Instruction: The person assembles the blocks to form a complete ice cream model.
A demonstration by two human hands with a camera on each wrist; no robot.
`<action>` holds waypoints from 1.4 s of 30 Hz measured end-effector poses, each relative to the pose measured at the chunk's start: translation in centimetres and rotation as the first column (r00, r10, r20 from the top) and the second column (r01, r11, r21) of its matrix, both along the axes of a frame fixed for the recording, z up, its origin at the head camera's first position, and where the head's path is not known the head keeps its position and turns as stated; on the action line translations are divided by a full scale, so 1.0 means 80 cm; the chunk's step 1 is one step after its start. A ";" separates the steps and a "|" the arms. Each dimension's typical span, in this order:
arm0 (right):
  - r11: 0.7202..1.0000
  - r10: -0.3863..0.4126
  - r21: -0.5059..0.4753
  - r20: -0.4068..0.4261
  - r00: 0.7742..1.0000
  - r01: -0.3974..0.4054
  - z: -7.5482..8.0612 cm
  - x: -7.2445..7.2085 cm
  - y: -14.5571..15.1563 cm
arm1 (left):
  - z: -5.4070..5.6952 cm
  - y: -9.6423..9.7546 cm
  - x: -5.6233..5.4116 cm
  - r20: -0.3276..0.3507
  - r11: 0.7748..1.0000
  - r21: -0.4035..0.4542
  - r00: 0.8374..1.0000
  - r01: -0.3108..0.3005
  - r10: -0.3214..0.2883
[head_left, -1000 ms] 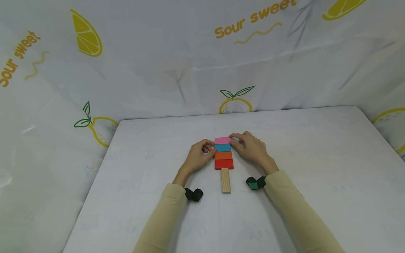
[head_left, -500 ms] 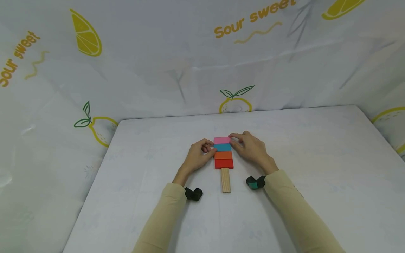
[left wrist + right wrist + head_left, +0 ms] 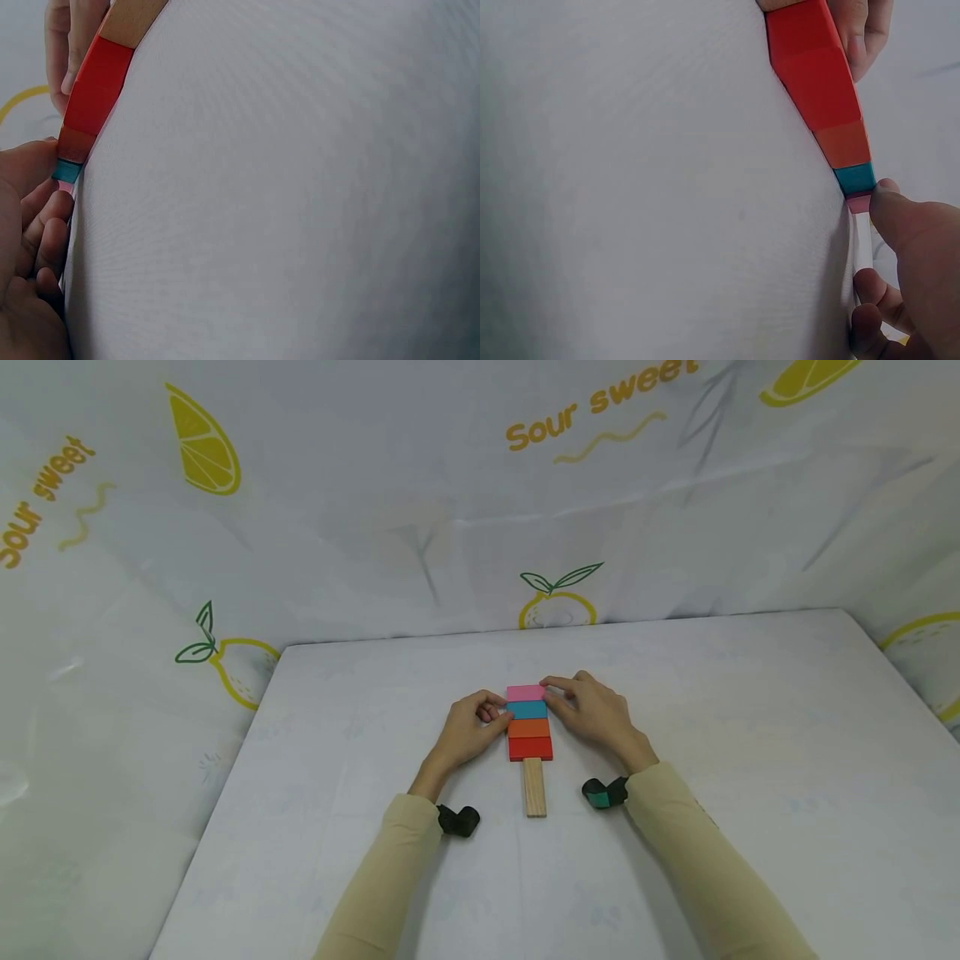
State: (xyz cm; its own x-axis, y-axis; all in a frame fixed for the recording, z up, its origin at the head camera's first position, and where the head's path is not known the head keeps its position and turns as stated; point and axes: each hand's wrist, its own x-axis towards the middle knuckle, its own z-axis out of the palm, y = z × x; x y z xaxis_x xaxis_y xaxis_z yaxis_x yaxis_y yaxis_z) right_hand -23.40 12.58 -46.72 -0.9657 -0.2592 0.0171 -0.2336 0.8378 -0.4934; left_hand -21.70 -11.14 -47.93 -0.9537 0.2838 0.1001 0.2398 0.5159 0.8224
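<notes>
A row of flat coloured blocks lies on the table: pink (image 3: 523, 693), blue (image 3: 529, 710), orange (image 3: 529, 728) and red (image 3: 530, 748). From the red one a plain wooden stick (image 3: 535, 787) points toward the person. My left hand (image 3: 471, 727) holds the left end of the blue block between thumb and curled fingers; its thumb (image 3: 30, 163) overlaps the block's edge. At the far right corner, my right hand (image 3: 596, 708) pinches the pink block, index finger at its back and thumb (image 3: 900, 214) near the seam with blue. Other fingers curl close to the table.
The white tabletop (image 3: 360, 735) extends around the row, its back edge meeting a white curtain (image 3: 337, 527) printed with lemons and lettering. Black straps (image 3: 459, 821) with small dark parts hang at both wrists, just over the table.
Both hands keep their places at the blue and pink blocks. The row has no visible change in order; the whole view has shifted only very slightly.
</notes>
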 end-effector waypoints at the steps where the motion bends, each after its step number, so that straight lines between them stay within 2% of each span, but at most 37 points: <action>1: 1.000 0.000 0.001 -0.001 1.000 0.000 0.000 0.000 0.000 | 0.000 0.000 0.000 0.001 1.000 0.001 1.000 0.000 0.000; 26: 1.000 -0.011 -0.005 0.013 1.000 0.011 0.002 0.003 0.002 | -0.001 0.003 0.001 -0.006 1.000 0.008 1.000 -0.002 0.002; 42: 1.000 -0.009 -0.023 -0.016 1.000 0.009 0.001 0.003 0.002 | -0.003 0.004 0.000 -0.015 1.000 0.004 1.000 -0.006 0.006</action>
State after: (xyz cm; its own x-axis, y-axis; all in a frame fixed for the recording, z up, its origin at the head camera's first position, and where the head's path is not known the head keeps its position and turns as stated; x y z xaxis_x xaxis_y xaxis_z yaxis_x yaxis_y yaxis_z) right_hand -23.13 12.78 -46.65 -0.9676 -0.2498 0.0381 -0.2340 0.8287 -0.5085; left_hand -21.74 -10.82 -48.14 -0.9538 0.2774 0.1152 0.2487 0.5143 0.8208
